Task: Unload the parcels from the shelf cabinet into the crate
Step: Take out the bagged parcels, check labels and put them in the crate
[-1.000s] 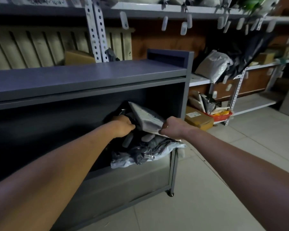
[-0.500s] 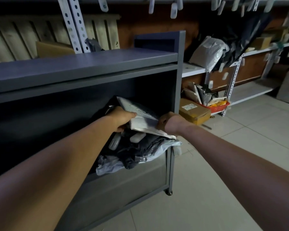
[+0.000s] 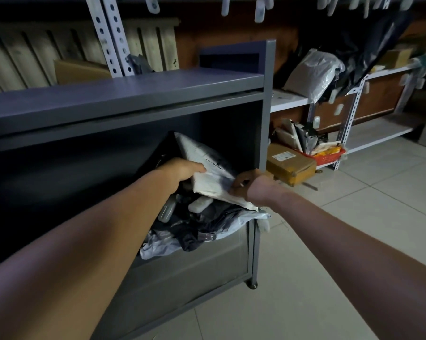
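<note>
A white poly-bag parcel (image 3: pixel 208 168) with a printed label stands tilted in the open compartment of the grey shelf cabinet (image 3: pixel 138 94). My left hand (image 3: pixel 182 169) grips its left edge, thumb on top. My right hand (image 3: pixel 247 185) pinches its lower right corner. Under it lies a heap of black and grey plastic parcels (image 3: pixel 197 227), spilling over the compartment's front lip. No crate is in view.
To the right, white slotted racks (image 3: pixel 349 119) carry a clear bagged parcel (image 3: pixel 315 74), a brown cardboard box (image 3: pixel 290 165) and a red basket (image 3: pixel 329 155) of mail. Pale tiled floor (image 3: pixel 329 241) spreads on the right. A cardboard box (image 3: pixel 79 71) sits behind the cabinet top.
Both hands have lifted the white parcel a little and tipped it up off the heap. My view has dropped and moved closer to the cabinet.
</note>
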### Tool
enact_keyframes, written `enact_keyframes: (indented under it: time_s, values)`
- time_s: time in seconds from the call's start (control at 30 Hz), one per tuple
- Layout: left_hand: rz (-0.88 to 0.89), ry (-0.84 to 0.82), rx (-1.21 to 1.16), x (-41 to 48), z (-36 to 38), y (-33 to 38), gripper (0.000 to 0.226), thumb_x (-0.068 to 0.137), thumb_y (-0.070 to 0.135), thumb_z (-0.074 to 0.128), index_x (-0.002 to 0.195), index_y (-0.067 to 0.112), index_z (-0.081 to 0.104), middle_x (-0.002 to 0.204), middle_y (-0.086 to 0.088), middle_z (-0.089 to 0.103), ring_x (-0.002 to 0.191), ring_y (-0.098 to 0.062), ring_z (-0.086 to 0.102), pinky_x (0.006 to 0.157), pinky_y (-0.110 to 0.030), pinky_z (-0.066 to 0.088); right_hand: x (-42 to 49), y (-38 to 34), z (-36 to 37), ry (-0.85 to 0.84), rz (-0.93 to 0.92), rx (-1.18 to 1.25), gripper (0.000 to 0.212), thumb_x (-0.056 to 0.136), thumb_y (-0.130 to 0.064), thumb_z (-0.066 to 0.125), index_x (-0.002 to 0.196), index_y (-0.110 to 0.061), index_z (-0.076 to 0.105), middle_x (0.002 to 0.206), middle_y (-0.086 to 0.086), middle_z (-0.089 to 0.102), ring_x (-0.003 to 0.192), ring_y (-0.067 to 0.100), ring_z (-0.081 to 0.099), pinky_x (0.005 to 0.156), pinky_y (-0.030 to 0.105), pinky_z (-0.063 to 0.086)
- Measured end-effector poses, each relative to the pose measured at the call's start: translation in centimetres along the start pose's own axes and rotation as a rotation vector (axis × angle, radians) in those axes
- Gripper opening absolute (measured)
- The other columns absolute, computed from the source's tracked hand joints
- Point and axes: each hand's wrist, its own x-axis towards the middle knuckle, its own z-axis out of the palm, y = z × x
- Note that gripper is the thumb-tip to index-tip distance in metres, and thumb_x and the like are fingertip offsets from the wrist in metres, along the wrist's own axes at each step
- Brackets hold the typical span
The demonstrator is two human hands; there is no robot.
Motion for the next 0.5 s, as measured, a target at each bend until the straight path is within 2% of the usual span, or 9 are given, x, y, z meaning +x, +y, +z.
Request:
enact_keyframes:
  time_s: [0.1,0.17,0.2,0.27,0.33,0.4,0.5]
  values:
    - [-0.014,0.004,-0.134,-0.5,0.3,-0.2,0.047,0.084,0.034,0.072,0.120,0.006,0.060,0.113,-0.011,0.065,0.104,-0.028,0.062,0.098,-0.040,0.050,0.3,0.8,0.6,0.032,0.042,0.243,0.028,0.081,-0.016,0.081,0.103,-0.003,0.072,0.112,-0.001,0.067,0.101,0.013,0.065,0.084,0.013,0.048]
    - [0.005,0.014,-0.210,-1.0,0.1,-0.4,0.046,0.086,0.034,0.069,0.124,0.010,0.056,0.107,-0.008,0.064,0.095,-0.024,0.061,0.089,-0.037,0.051,0.1,0.5,0.9,0.034,0.063,0.306,0.026,0.084,-0.014,0.079,0.104,0.000,0.070,0.098,-0.003,0.068,0.087,0.007,0.064,0.073,0.008,0.047]
    - [0.010,0.022,-0.248,-1.2,-0.2,-0.6,0.045,0.087,0.034,0.068,0.124,0.012,0.055,0.104,-0.007,0.063,0.092,-0.023,0.060,0.084,-0.036,0.051,-0.1,0.1,1.0,0.032,0.075,0.327,0.026,0.087,-0.016,0.077,0.107,-0.003,0.068,0.096,-0.004,0.067,0.084,0.005,0.062,0.072,0.010,0.048]
    - [0.010,0.039,-0.309,-1.6,-1.2,-1.5,0.046,0.087,0.034,0.068,0.125,0.013,0.053,0.107,-0.009,0.063,0.094,-0.024,0.063,0.081,-0.036,0.054,0.0,-0.5,1.3,0.022,0.115,0.404,0.024,0.090,-0.019,0.073,0.109,-0.006,0.065,0.105,0.005,0.071,0.094,0.018,0.068,0.088,0.027,0.054]
    - [-0.002,0.024,-0.377,-2.4,-2.6,-2.5,0.047,0.086,0.033,0.072,0.124,0.012,0.056,0.112,-0.011,0.067,0.099,-0.027,0.066,0.087,-0.041,0.056,0.0,-1.2,1.6,0.062,0.108,0.312,0.026,0.089,-0.033,0.072,0.103,-0.013,0.064,0.102,0.006,0.072,0.100,0.026,0.069,0.095,0.041,0.054]
    - [-0.020,0.002,-0.445,-3.6,-4.1,-3.3,0.046,0.083,0.032,0.076,0.121,0.011,0.060,0.111,-0.011,0.069,0.100,-0.029,0.068,0.094,-0.047,0.055,-0.5,-2.3,1.7,0.121,0.113,0.289,0.038,0.087,-0.047,0.071,0.109,-0.018,0.060,0.099,0.007,0.072,0.095,0.025,0.070,0.087,0.042,0.057]
    - [-0.030,-0.030,-0.496,-6.1,-6.4,-4.5,0.044,0.083,0.030,0.077,0.119,0.013,0.060,0.112,-0.012,0.069,0.100,-0.031,0.068,0.094,-0.048,0.055,-1.6,-4.2,1.9,0.166,0.154,0.459,0.045,0.089,-0.041,0.071,0.119,-0.011,0.057,0.099,0.009,0.070,0.082,0.022,0.068,0.068,0.034,0.054]
